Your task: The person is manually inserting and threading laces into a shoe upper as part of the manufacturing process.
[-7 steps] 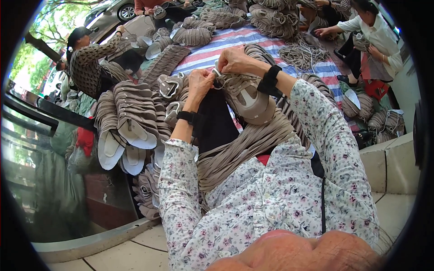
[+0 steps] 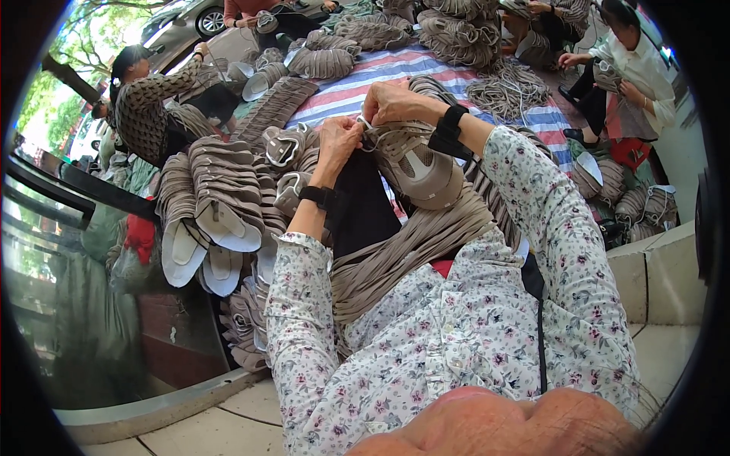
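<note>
A taupe shoe upper [image 2: 420,176] with a lighter mesh toe rests above my lap, its toe toward me. At its far left edge my left hand [image 2: 340,141] is closed in a pinch on a pale shoelace loop [image 2: 366,123]. My right hand [image 2: 394,103] reaches over the upper from the far side, fingers bent down and closed at the same lace; the fingertips are partly hidden. Across my lap lies a thick bundle of taupe shoelaces [image 2: 414,262].
Stacked shoe uppers [image 2: 228,186] stand to my left beside a glass panel [image 2: 99,304]. Ahead, a striped sheet [image 2: 372,72] bears bundled uppers and a lace heap [image 2: 508,90]. Co-workers sit at left [image 2: 156,99], right [image 2: 627,72] and far side. A tiled ledge [image 2: 658,277] is at right.
My hands keep their hold at the lace, with only a very slight shift. The co-worker at right has lowered and drawn in an outstretched hand.
</note>
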